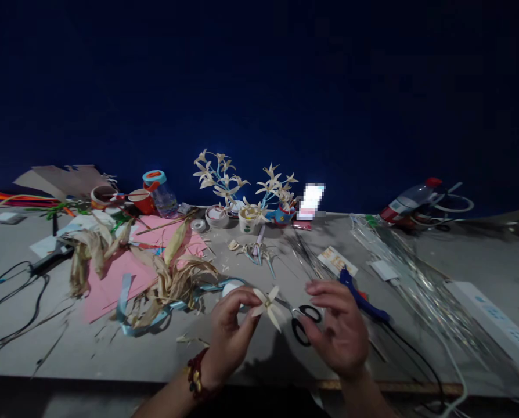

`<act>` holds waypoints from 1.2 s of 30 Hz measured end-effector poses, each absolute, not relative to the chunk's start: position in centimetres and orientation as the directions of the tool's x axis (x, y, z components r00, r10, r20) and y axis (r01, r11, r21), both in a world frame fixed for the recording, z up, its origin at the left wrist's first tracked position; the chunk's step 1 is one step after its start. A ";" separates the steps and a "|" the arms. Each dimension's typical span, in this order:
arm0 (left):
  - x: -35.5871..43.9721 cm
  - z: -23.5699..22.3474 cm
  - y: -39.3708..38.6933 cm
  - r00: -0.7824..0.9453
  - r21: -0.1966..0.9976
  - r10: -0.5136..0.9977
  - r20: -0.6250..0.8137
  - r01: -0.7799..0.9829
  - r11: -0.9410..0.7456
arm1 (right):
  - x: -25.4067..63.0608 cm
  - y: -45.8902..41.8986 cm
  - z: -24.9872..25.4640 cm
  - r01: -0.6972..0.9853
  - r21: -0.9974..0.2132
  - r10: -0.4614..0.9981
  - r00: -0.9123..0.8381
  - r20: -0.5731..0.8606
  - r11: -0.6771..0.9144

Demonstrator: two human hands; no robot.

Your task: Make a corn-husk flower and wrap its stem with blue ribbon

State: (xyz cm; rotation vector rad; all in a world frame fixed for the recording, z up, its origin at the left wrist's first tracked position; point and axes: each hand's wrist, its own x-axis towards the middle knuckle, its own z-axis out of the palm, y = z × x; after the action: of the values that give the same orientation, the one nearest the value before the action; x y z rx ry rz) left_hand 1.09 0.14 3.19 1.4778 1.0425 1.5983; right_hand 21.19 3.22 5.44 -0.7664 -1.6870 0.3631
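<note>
Between the thumb and fingers of my left hand [233, 328] is a cream artificial flower [268, 306] with narrow pointed petals, seen from its front above the table. My right hand [340, 328] is a little to the right of the flower, fingers apart, with nothing visible in its grasp. Black-handled scissors [301, 332] lie on the table just beside its thumb, partly covered. A blue glue gun [364, 299] lies behind the right hand. Dried corn husks [164, 287] and a curling light-blue ribbon [124, 307] are left of my left hand.
Made-up flower sprays [218, 174] stand in small cups at the back. Pink paper sheets [115, 284] lie under the husks. On the right are a bundle of thin wires [416, 284], a white power strip [498, 316] and a tilted bottle [410, 200]. A cable hangs over the front edge.
</note>
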 end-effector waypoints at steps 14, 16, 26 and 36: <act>1.9 3.1 1.3 -0.066 0.822 0.991 -0.121 -0.565 0.063 | 18.8 2.5 2.3 0.255 -0.924 0.953 -0.179 0.245 0.286; 1.9 3.1 1.4 -0.071 0.813 0.987 -0.143 -0.577 0.076 | 18.5 2.5 2.3 0.186 -0.940 0.949 -0.187 0.252 0.286; 2.2 2.8 1.4 -0.109 0.845 0.985 -0.134 -0.531 0.056 | 16.5 3.2 4.1 -0.012 -0.976 0.969 -0.121 0.218 0.218; 2.8 3.7 1.3 -0.114 0.887 0.993 0.036 -0.454 -0.084 | 15.5 3.3 4.0 -0.234 -0.972 0.978 -0.200 0.057 0.008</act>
State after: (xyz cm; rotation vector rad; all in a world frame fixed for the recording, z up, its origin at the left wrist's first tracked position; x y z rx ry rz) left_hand 2.77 1.31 3.72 0.8404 0.8886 1.5167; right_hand 15.47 3.32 4.02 -0.9050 -1.1936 1.4349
